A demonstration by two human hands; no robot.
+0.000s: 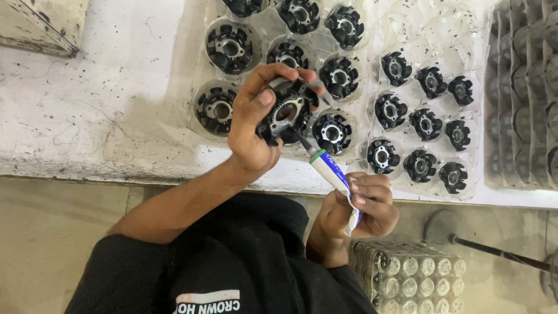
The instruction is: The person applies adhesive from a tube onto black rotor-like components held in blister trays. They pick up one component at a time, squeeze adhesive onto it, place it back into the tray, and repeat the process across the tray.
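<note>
White and scuffed, the workbench is taking up the top of the view, with a bare concrete floor running below its edge. Two clear moulded plastic trays are lying side by side on it. The left tray is showing eight black ring-shaped parts with metal centres, some cut off by the top edge and perhaps more hidden behind the hand. The right tray is holding nine smaller-looking black parts in three rows of three. At the far right edge, a stack of greyish trays is standing, its contents blurred. Below the bench edge, a clear package of round pale pieces is sitting near the floor, with a dark rod lying beside it.

The person's left hand is gripping one black ring part above the left tray, thumb across its near rim and fingers curled over its far side, the open centre facing the camera. The right hand is pinching a small white tube, with a green band and blue printing, between thumb and bent fingers at its crimped tail. The tube's long axis is running diagonally from lower right to upper left, and its thin black nozzle is pointing up-left, its tip meeting the lower rim of the held part.
</note>
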